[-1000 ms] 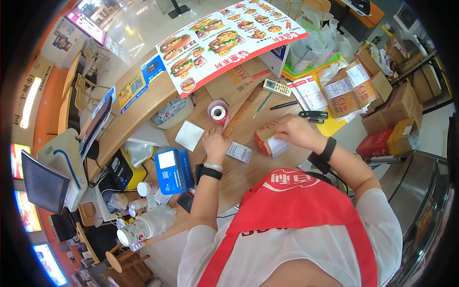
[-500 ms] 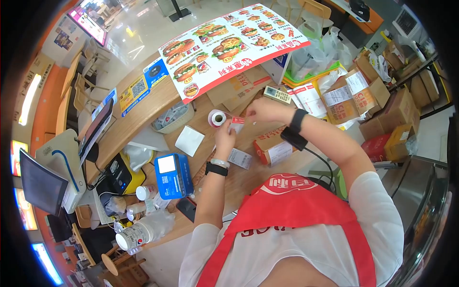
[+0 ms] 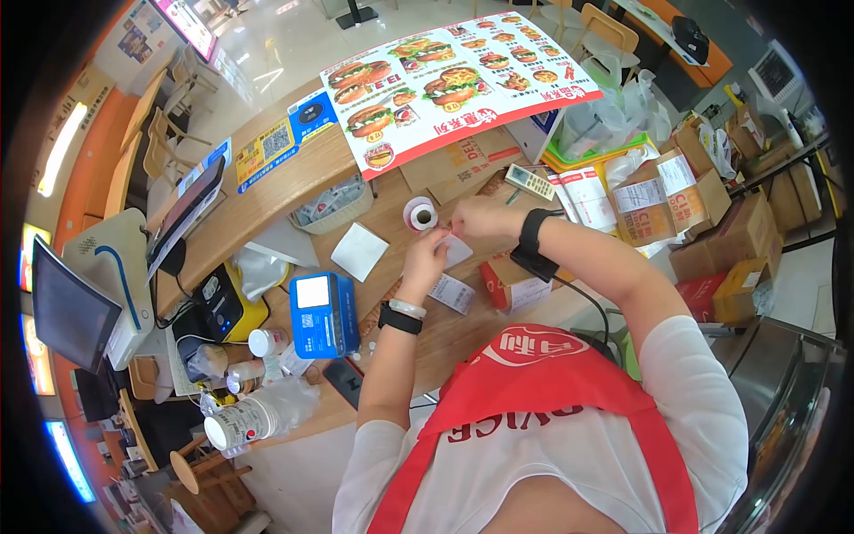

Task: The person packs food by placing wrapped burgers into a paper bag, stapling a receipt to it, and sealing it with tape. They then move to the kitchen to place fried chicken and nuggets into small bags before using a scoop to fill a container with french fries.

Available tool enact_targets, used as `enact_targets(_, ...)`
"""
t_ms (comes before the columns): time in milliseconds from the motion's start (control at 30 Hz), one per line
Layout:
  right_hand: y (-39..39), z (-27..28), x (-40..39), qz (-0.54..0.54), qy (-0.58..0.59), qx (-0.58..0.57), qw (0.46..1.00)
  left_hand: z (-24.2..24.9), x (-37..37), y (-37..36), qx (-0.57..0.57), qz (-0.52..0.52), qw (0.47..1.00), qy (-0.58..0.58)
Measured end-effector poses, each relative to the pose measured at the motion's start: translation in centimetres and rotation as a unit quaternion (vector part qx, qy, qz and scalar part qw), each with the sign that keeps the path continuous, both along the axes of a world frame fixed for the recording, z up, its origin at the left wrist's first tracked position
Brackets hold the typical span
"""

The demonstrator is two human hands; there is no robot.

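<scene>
A roll of stickers (image 3: 422,214) with a dark hollow core lies on the counter just beyond my fingertips. My left hand (image 3: 425,260) pinches a pale strip of stickers (image 3: 457,252), which hangs between my hands. Meeting it from the right, my right hand (image 3: 485,221) has its fingers closed at the same strip. The fingertips nearly touch, and the exact edge they grip is too small to make out. Below the strip lies a printed white slip (image 3: 452,294), and a small red-and-brown carton (image 3: 514,283) is just right of it.
A menu board (image 3: 454,89) leans over the far side. A remote control (image 3: 531,182), packets and open cartons (image 3: 658,200) lie to the right. On the left are a white square of paper (image 3: 359,251), a blue box (image 3: 323,320), a phone (image 3: 343,381) and stacked cups (image 3: 253,420).
My right hand has come left and down to meet my left fingers. The red-and-white sticker end no longer shows; a pale strip does. My left hand has moved off the roll.
</scene>
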State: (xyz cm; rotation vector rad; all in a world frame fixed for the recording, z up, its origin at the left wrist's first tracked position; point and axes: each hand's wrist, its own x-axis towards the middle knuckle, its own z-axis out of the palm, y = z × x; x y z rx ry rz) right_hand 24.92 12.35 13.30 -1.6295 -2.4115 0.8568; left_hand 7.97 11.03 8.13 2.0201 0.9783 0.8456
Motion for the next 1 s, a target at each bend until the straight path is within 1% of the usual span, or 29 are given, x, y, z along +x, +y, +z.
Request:
enact_targets(67,0.2,0.5,0.9,-0.049,-0.013,-0.014,0.999,-0.7,-0.1,0.2,-0.007,-0.002,1.0,-0.012)
enact_targets(100,0.1,0.5,1.0,-0.051,-0.013,-0.015,0.999,-1.1,0.0,0.3,-0.013,-0.004,1.0,-0.024)
enact_targets(167,-0.5,0.5,0.9,-0.053,0.075,-0.024,0.995,-0.8,0.4,0.3,-0.029,-0.01,0.999,-0.037)
enact_targets(200,-0.8,0.5,0.7,-0.056,0.076,-0.024,0.995,-0.6,0.6,0.2,-0.044,-0.013,0.998,-0.052)
enact_targets(267,-1.2,1.3,-0.2,-0.001,0.022,0.066,0.998,-0.4,0.9,0.2,-0.027,-0.015,0.999,-0.043)
enact_targets(333,-1.1,0.8,-0.2,-0.005,0.024,0.075,0.997,-0.5,0.8,0.2,-0.008,-0.015,0.999,-0.033)
enact_targets(400,-0.9,0.3,0.3,-0.008,0.026,0.084,0.996,-0.8,0.2,0.4,-0.02,-0.016,0.999,0.035)
enact_targets(467,-0.9,0.5,1.5,-0.03,0.034,0.123,0.991,-0.2,-0.5,0.3,-0.016,-0.001,0.999,0.047)
enact_targets(500,-0.5,0.6,2.3,-0.03,0.034,0.123,0.991,0.0,-0.7,0.3,-0.011,0.015,0.998,0.059)
enact_targets(533,-0.1,0.9,3.0,-0.064,0.014,0.101,0.993,-0.2,-0.9,0.4,-0.011,0.015,0.998,0.059)
enact_targets(567,0.0,1.1,3.5,-0.097,-0.005,0.078,0.992,-0.4,-1.1,0.6,-0.019,0.018,0.999,0.033)
enact_targets(600,-0.2,1.2,4.1,-0.099,0.016,0.047,0.994,-0.7,-1.1,0.6,-0.027,0.02,0.999,0.007)
enact_targets(633,-0.6,1.6,3.8,-0.1,0.017,0.046,0.994,-0.5,-0.8,0.5,-0.028,0.019,0.999,0.007)
enact_targets(700,-1.6,2.2,2.7,-0.036,0.086,0.065,0.993,0.0,0.3,0.3,-0.044,0.005,0.999,-0.006)
enact_targets(733,-1.7,2.4,1.9,-0.039,0.085,0.067,0.993,-0.1,0.8,0.5,-0.042,0.002,0.999,-0.007)
enact_targets(800,-1.8,2.4,0.6,-0.008,-0.002,0.057,0.998,-0.4,1.4,0.6,-0.029,-0.026,0.999,-0.003)
enact_targets(833,-1.8,1.9,0.7,-0.009,-0.001,0.057,0.998,-0.4,1.4,0.6,-0.028,-0.026,0.999,-0.002)
enact_targets(900,-1.5,1.1,0.8,-0.028,0.015,0.108,0.994,-0.4,1.0,0.5,-0.017,-0.021,1.0,0.006)
enact_targets(933,-1.3,1.1,1.2,-0.027,0.017,0.108,0.994,-0.3,0.7,0.4,-0.017,-0.019,1.0,0.007)
enact_targets(1000,-1.0,1.2,2.4,-0.073,0.008,0.106,0.992,-0.1,0.0,0.3,0.013,-0.005,1.0,0.003)
